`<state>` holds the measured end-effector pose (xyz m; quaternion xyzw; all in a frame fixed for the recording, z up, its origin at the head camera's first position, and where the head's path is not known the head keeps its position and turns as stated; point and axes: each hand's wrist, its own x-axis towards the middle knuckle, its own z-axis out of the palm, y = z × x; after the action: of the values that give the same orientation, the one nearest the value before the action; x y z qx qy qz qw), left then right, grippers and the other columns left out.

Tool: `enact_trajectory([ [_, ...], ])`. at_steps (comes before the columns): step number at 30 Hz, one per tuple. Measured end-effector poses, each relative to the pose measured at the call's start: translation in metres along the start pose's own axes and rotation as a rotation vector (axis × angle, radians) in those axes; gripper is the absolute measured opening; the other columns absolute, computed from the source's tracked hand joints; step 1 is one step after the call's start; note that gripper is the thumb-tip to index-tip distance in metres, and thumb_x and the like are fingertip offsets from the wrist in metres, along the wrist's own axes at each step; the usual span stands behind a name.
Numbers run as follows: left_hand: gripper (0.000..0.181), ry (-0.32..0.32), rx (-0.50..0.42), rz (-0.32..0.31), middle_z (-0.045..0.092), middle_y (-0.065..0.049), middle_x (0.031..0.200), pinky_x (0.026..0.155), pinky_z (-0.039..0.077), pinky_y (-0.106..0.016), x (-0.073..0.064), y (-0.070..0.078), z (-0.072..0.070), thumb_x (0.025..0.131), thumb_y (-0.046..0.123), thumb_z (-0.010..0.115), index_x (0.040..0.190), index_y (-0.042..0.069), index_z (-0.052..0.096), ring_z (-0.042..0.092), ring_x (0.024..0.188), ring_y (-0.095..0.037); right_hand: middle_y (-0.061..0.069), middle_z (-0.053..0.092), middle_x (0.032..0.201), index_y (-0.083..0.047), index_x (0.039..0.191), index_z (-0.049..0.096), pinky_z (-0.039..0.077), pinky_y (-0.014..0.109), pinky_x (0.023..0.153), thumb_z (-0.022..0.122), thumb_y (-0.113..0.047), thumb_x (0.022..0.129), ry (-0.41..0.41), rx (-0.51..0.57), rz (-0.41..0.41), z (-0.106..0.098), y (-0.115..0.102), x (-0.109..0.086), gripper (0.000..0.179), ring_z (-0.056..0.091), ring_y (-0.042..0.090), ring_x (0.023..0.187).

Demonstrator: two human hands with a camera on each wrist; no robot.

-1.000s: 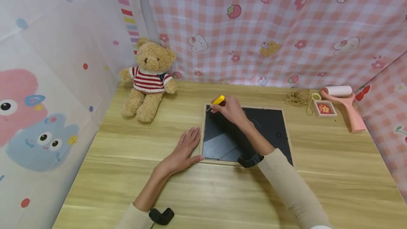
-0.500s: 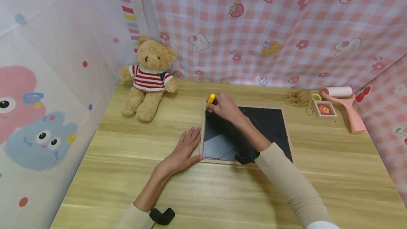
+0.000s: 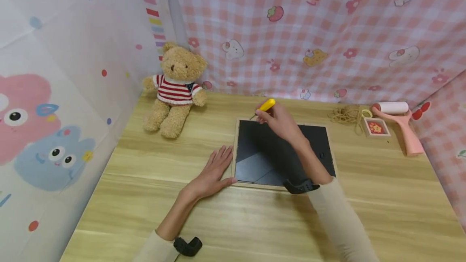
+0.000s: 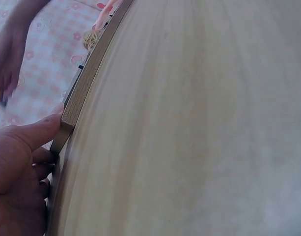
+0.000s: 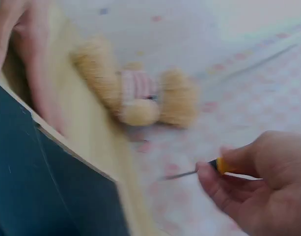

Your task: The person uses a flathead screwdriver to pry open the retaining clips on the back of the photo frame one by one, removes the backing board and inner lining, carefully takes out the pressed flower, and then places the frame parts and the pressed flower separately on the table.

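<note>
A picture frame (image 3: 249, 142) lies back side up on the table, with black backing and a pale wooden border. My left hand (image 3: 209, 175) rests on the tabletop along its left side, fingers extended; in the left wrist view the thumb (image 4: 42, 129) touches the frame's corner. Over the frame's far edge, my right hand (image 3: 283, 123) pinches a screwdriver (image 3: 268, 104) with a yellow handle. Its thin metal shaft points down and left near the far border. The right wrist view is blurred, but shows the screwdriver (image 5: 218, 165) between thumb and fingers, its tip apart from the frame.
A teddy bear (image 3: 176, 88) in a striped shirt sits at the back left. At the back right are twine (image 3: 344, 115), a small framed star picture (image 3: 377, 127) and a pink lint roller (image 3: 402, 120). Patterned cloth (image 3: 251, 19) hangs behind the wooden table (image 3: 233, 221).
My right hand has moved right with the screwdriver, away from the frame's far left corner, and the handle now tilts more to the right. My left hand stays beside the frame.
</note>
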<state>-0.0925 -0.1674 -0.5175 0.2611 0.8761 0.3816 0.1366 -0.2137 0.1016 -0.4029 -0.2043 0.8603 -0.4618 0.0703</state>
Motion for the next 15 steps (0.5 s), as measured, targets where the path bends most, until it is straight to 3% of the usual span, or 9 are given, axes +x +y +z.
enact_trajectory([
  [4, 0.088, 0.000, -0.008, -0.008, 0.007, -0.019, 0.184, 0.138, -0.008, -0.052, 0.002, 0.001, 0.002, 0.110, 0.033, 0.066, 0.172, -0.006, 0.017, -0.003, 0.172, -0.038, 0.016, 0.066, 0.088, 0.009, 0.127, 0.066, 0.049, 0.024, 0.066, 0.064, -0.009, 0.111, -0.001, -0.157, 0.034, -0.054, 0.012, -0.063, 0.025, 0.059, 0.024, 0.073],
  [9, 0.088, -0.013, -0.030, -0.018, 0.005, -0.017, 0.184, 0.138, -0.011, -0.049, 0.002, 0.002, 0.003, 0.110, 0.032, 0.066, 0.173, -0.004, 0.015, -0.005, 0.172, -0.036, 0.006, 0.067, 0.075, 0.010, 0.109, 0.069, 0.041, 0.024, 0.055, 0.071, -0.010, 0.107, 0.045, -0.409, 0.162, -0.115, 0.064, -0.156, 0.020, 0.049, 0.004, 0.063],
  [12, 0.088, -0.011, -0.046, -0.019, 0.004, -0.017, 0.184, 0.138, -0.011, -0.048, 0.001, 0.002, 0.002, 0.110, 0.031, 0.066, 0.173, -0.004, 0.015, -0.005, 0.172, -0.037, 0.005, 0.065, 0.071, 0.007, 0.094, 0.067, 0.037, 0.025, 0.055, 0.068, -0.014, 0.110, 0.097, -0.504, 0.254, -0.149, 0.100, -0.209, 0.026, 0.043, 0.002, 0.061],
  [15, 0.087, -0.010, -0.053, -0.028, 0.004, -0.017, 0.184, 0.138, -0.012, -0.047, 0.000, 0.003, 0.000, 0.110, 0.030, 0.066, 0.172, -0.004, 0.015, -0.006, 0.172, -0.037, 0.000, 0.053, 0.065, 0.000, 0.080, 0.059, 0.032, 0.026, 0.055, 0.059, -0.019, 0.115, 0.086, -0.581, 0.375, -0.180, 0.129, -0.252, 0.040, 0.039, 0.008, 0.058],
])
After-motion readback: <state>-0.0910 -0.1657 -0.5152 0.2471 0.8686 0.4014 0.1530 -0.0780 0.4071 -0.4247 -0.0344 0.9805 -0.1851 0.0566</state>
